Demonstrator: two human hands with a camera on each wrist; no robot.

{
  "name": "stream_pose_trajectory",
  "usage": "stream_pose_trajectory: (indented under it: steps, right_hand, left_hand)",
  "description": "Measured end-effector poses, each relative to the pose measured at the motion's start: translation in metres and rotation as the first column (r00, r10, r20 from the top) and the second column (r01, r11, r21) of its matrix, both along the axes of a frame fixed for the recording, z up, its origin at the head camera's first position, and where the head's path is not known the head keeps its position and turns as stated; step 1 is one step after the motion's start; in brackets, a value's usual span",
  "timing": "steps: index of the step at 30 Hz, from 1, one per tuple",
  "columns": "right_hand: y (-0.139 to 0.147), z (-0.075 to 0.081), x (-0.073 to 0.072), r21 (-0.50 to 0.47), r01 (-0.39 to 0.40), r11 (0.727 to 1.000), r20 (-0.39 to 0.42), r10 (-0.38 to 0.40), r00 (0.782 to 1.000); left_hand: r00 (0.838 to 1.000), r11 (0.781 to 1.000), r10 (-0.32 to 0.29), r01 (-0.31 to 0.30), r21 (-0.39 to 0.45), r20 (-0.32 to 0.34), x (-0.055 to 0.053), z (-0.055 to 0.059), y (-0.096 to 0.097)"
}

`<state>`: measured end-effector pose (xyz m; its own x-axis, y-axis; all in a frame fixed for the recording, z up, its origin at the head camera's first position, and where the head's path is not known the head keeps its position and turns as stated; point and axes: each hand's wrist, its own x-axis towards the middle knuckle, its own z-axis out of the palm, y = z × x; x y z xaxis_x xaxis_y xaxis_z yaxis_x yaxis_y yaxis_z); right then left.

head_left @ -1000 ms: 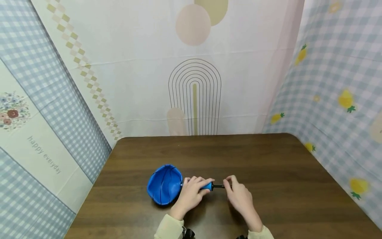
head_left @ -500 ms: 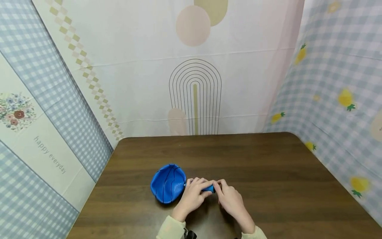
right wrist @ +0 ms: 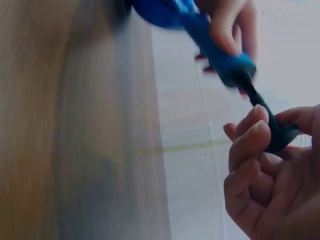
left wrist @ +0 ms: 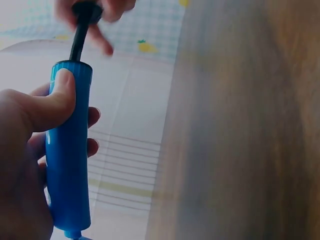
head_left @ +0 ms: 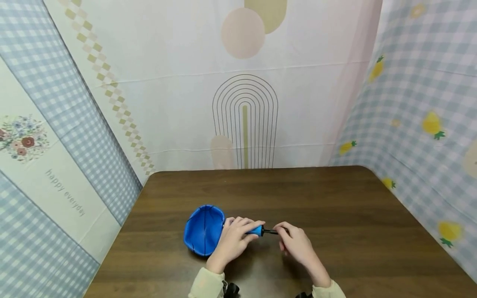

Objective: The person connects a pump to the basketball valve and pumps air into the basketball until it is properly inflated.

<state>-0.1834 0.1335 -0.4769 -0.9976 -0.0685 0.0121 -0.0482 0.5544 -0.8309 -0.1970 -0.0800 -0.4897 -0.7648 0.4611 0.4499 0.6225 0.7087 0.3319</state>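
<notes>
A blue hand pump (left wrist: 70, 170) runs sideways from the left hand (head_left: 232, 242), whose fingers and thumb wrap round its barrel. Its black plunger (left wrist: 78, 44) stands partly drawn out of the barrel. The right hand (head_left: 297, 245) pinches the black handle (right wrist: 282, 137) at the plunger's end, fingers curled, as the right wrist view shows. On the table left of the left hand lies a dented, caved-in blue ball (head_left: 203, 231) with black seam lines. The pump's narrow end points at the ball; the left hand hides where they meet in the head view.
Both hands work over a brown wooden table (head_left: 316, 194) with rounded far corners. Patterned cloth (head_left: 179, 103) hangs behind it, and checked cloth (head_left: 410, 103) hangs at the right side.
Half a second ago the right hand had pushed the plunger in close to the barrel. Now it has drawn back right, with the rod showing again. The ball and left hand have shifted slightly left.
</notes>
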Motion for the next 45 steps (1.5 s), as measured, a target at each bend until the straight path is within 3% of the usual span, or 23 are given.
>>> stream_pose_trajectory:
  steps: [5, 12, 18, 20, 24, 31, 40, 45]
  right_hand:
    - [0.027, 0.004, 0.001, -0.024, 0.076, 0.997, 0.015, -0.076, 0.997]
    - [0.042, 0.002, 0.006, -0.011, 0.083, 0.996, 0.015, -0.083, 0.996]
    - [0.019, 0.003, 0.009, 0.159, 0.117, 0.98, -0.058, -0.109, 0.992]
    - [0.006, 0.002, 0.01, 0.19, 0.103, 0.976, -0.078, -0.09, 0.993]
    - [-0.008, -0.002, 0.011, 0.131, 0.02, 0.991, -0.044, -0.015, 0.999]
    - [0.004, -0.004, 0.01, 0.067, -0.042, 0.997, 0.005, 0.042, 0.999]
    - [0.037, 0.007, 0.013, 0.109, 0.114, 0.987, 0.008, -0.115, 0.993]
    - [0.049, 0.006, 0.017, 0.091, 0.143, 0.986, 0.043, -0.147, 0.988]
  left_hand:
    - [0.999, 0.999, 0.033, -0.033, 0.008, -0.008, -0.004, 0.001, -0.005]
    - [1.0, 1.0, 0.015, -0.015, 0.018, 0.019, -0.004, 0.0, -0.001]
    - [1.0, 1.0, 0.021, -0.021, 0.003, -0.006, -0.002, -0.001, 0.011]
    - [1.0, 1.0, 0.011, -0.011, -0.001, 0.003, -0.001, -0.002, 0.015]
    - [0.999, 1.0, -0.023, 0.023, -0.001, 0.023, 0.002, -0.007, 0.018]
    - [0.996, 0.998, -0.055, 0.057, -0.031, 0.073, 0.002, -0.005, 0.013]
    - [0.997, 1.0, -0.022, 0.023, -0.005, 0.069, 0.001, 0.004, 0.004]
    - [0.992, 0.999, -0.043, 0.041, 0.024, 0.122, 0.003, 0.002, 0.002]
